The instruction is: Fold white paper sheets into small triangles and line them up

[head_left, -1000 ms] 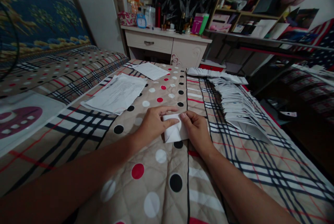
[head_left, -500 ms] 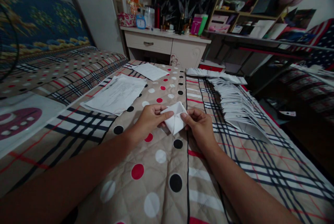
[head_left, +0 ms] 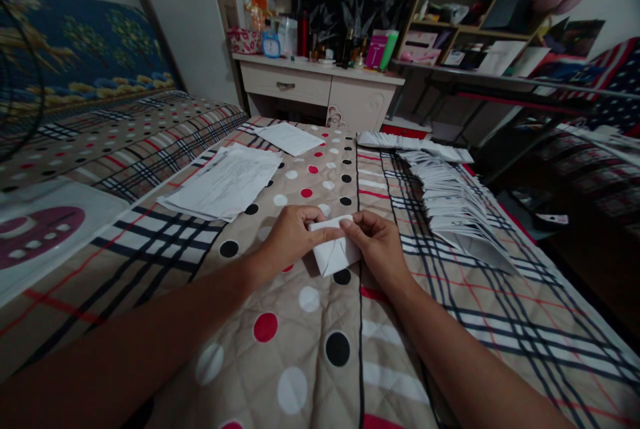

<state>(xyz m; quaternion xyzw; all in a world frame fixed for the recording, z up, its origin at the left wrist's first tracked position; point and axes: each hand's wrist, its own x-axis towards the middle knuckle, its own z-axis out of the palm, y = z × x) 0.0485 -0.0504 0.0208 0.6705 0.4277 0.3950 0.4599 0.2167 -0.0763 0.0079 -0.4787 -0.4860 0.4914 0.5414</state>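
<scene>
A small folded white paper point(head_left: 334, 252) lies on the quilted bedspread point(head_left: 300, 349) in front of me. My left hand point(head_left: 290, 236) pinches its upper left edge with thumb and fingers closed on it. My right hand point(head_left: 377, 242) pinches the upper right edge, fingertips meeting the left hand's over the fold. The paper's lower part rests flat on the cover.
A long overlapping row of folded white papers point(head_left: 450, 196) runs along the right of the bed. A stack of printed sheets point(head_left: 225, 179) and another sheet point(head_left: 290, 137) lie to the left and beyond. A cluttered dresser point(head_left: 320, 82) and shelves point(head_left: 475, 29) stand behind.
Half a second ago the paper was lifted and opened up between both hands; now it is pressed back down flatter on the bedspread, with both hands closer together over its top edge.
</scene>
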